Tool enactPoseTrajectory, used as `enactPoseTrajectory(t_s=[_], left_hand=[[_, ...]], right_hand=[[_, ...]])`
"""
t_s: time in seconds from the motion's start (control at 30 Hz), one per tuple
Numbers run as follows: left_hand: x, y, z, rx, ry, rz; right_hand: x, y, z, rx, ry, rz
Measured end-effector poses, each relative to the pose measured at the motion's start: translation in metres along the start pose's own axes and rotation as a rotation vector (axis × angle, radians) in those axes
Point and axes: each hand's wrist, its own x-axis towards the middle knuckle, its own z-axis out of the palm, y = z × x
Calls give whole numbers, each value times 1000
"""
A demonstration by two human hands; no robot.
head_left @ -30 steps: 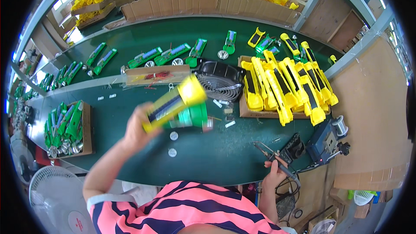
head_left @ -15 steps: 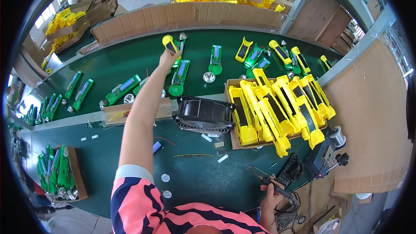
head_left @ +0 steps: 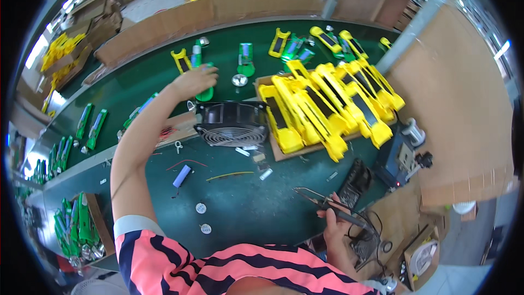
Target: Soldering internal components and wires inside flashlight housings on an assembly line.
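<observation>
My left hand [head_left: 197, 81] reaches out to the far green surface, fingers curled over a green flashlight body [head_left: 205, 95], whose middle they hide. Just beyond it, a yellow casing with a dark panel [head_left: 180, 61] lies beside another green piece and a silver reflector [head_left: 204, 41]. At the lower right, my right hand [head_left: 334, 219] grips a soldering iron [head_left: 349, 217], its tip pointing left above the near bench. A blue cylindrical battery [head_left: 182, 176] rests on that bench next to a thin red wire [head_left: 188, 162].
A black fan [head_left: 232, 124] stands mid-bench. To its right sits a carton [head_left: 279, 152] heaped with yellow casings [head_left: 322, 101]. A soldering station [head_left: 397, 158] and solder spool [head_left: 414, 133] are at the right. Several green bodies fill a box [head_left: 101, 224] at lower left.
My left hand has let go of the yellow casing, which now lies on the far surface, and moved onto a green flashlight body. The view has shifted; the right hand still holds the soldering iron.
</observation>
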Motion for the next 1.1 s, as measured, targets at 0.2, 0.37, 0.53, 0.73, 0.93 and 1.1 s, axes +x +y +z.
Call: enactPoseTrajectory(t_s=[0.2, 0.37, 0.53, 0.73, 0.93, 1.1], left_hand=[[-4, 13, -136, 172, 256, -303], [-17, 132, -243, -128, 44, -383], [-51, 273, -213, -336, -441, -146], [-73, 363, -148, -326, -211, -297], [-88, 348, -133, -1168, 113, -452], [-98, 370, -141, -1669, 801, -1210]], right_hand=[[11, -43, -10, -349, -161, -463], [81, -87, -4, -874, 114, -931], [159, -72, -33, -1090, 198, -821], [179, -56, -41, -1023, 150, -807], [151, -75, -39, -947, 217, -835], [69, -74, -2, -988, -17, -811]])
